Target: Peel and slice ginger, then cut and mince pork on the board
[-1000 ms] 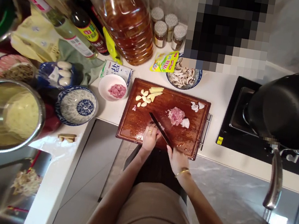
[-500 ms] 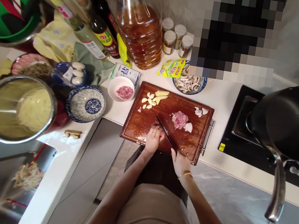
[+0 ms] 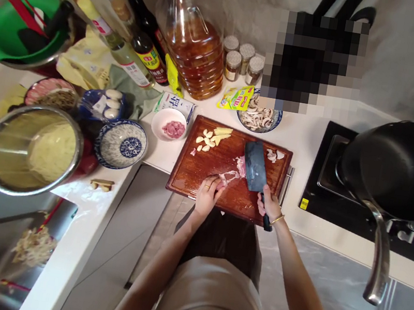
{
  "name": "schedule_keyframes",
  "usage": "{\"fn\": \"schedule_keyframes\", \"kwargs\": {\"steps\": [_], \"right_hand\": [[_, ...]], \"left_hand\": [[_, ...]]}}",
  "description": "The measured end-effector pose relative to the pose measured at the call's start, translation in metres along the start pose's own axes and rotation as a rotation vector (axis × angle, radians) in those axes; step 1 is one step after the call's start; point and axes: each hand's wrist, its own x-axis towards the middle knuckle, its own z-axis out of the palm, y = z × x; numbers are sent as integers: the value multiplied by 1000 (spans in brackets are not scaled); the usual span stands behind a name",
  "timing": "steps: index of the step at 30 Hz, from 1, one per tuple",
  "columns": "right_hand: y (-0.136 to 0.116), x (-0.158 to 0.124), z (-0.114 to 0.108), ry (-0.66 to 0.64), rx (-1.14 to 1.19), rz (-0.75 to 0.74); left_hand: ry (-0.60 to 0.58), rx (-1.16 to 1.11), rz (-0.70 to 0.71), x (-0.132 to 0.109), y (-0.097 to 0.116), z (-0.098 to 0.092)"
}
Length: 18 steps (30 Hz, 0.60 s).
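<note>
My right hand grips the black handle of a cleaver, whose broad dark blade lies tilted flat-side up over the right half of the wooden cutting board. The blade covers most of a pile of pink chopped meat. With curled fingers, my left hand holds down a piece of raw meat, a pale strip trailing from it to the right. Garlic cloves and yellow ginger slices lie at the board's far left, pale scraps at its far right.
A white bowl of meat, a patterned bowl and a metal pot stand left. Behind are sliced mushrooms, spice jars and a large oil jug. A black wok sits on the stove at right.
The cleaver has moved right, from edge-on beside my left hand to blade flat over the meat pile. My right hand has shifted right and up. A pale strip now shows beside my left fingers.
</note>
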Motion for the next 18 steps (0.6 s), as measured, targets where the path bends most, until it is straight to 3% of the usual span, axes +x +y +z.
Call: {"fn": "schedule_keyframes", "kwargs": {"steps": [2, 6, 10, 15, 18], "right_hand": [[-2, -11, 7, 74, -154, -48], [-4, -38, 24, 194, -691, -249], [-9, -48, 49, 162, -1075, -194], [-26, -32, 76, 169, -1220, -153], [-25, -28, 72, 159, -1200, -141]], "left_hand": [[9, 1, -5, 0, 1, 1], [-2, 11, 4, 1, 1, 3], [-11, 20, 16, 0, 0, 3], [-35, 55, 32, 0, -1, 2], [-12, 75, -19, 2, -4, 0]]}}
